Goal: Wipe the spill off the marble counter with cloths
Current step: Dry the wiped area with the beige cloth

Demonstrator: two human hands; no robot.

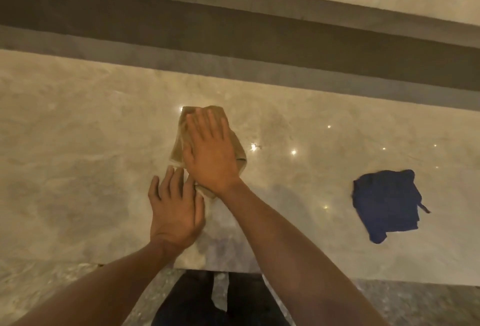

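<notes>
While flat on the marble counter [78, 123], right hand [210, 151] open, pressing a tan cloth [179, 141]; left hand [174, 208] open beside it; blue cloth [387, 206] well apart.

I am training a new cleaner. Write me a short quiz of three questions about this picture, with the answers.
1. True or false: the right hand lies flat on the tan cloth.
2. Which colour is the cloth that nobody touches? A) blue B) red C) white
3. Fill in: the left hand rests with open fingers on the marble ____.

Key:
1. True.
2. A; the blue cloth lies apart, on the right.
3. Counter.
</notes>
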